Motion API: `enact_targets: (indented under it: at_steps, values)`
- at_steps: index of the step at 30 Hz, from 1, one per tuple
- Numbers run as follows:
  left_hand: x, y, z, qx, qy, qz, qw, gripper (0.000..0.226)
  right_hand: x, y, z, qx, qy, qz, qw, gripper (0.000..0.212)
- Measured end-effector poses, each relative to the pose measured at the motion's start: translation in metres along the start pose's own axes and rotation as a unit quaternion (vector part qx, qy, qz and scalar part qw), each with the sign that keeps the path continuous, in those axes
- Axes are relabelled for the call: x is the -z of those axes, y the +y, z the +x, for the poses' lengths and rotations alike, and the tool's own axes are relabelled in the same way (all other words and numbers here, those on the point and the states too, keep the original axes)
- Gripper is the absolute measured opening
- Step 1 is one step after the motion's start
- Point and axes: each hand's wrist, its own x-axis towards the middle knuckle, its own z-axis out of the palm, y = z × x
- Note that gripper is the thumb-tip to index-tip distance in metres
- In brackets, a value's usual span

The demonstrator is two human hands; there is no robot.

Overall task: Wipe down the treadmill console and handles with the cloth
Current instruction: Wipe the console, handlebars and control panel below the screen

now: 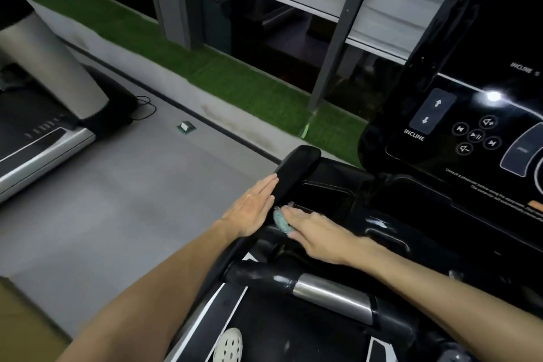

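Two hands are laid flat: the left hand [252, 209] rests on the side handle [296, 167], and the teal cloth [281, 222] is pressed under the right hand [317, 235]. Being unclasped, the cloth could be lost overboard. Just beyond it, nothing can be discerned in the dark tray recess [323, 197]. Farther off, the console [470, 126] keys could be triggered.

The person's left grip [252, 209] lies flat, fingers straight, against the near-left side of the padded black side handle [296, 167]. Just to its right, the right grip [320, 235] presses a small teal cloth [280, 222] with flat fingers onto the treadmill's black tray. The glossy black console [470, 67] with INCLINE arrows rises far right. A grey treadmill [44, 144] stands far left on the floor.
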Motion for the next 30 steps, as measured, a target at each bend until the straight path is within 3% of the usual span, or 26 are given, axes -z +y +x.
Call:
enact_targets:
  at_steps: [4, 7, 14, 19, 30]
  values:
    - [-0.001, -0.002, 0.001, -0.001, -0.001, -0.018, 1.000, 0.049, -0.003, -0.002, 0.009, 0.014, 0.032, 0.031, 0.999, 0.046]
    - [0.000, -0.003, 0.000, -0.008, 0.008, -0.017, 1.000, 0.049, 0.002, 0.015, -0.012, 0.071, 0.034, 0.050, 0.996, 0.043]
    - [-0.001, -0.002, 0.001, 0.001, 0.005, -0.024, 1.000, 0.049, 0.004, 0.017, -0.009, 0.161, 0.018, -0.020, 0.987, 0.035]
    - [0.003, -0.005, 0.000, 0.000, -0.014, -0.036, 0.999, 0.049, -0.005, -0.010, 0.020, 0.151, 0.044, -0.064, 0.985, 0.025]
    - [0.002, 0.000, -0.002, -0.023, 0.019, -0.026, 0.999, 0.049, 0.033, 0.046, -0.077, 0.107, -0.046, -0.018, 0.993, 0.063]
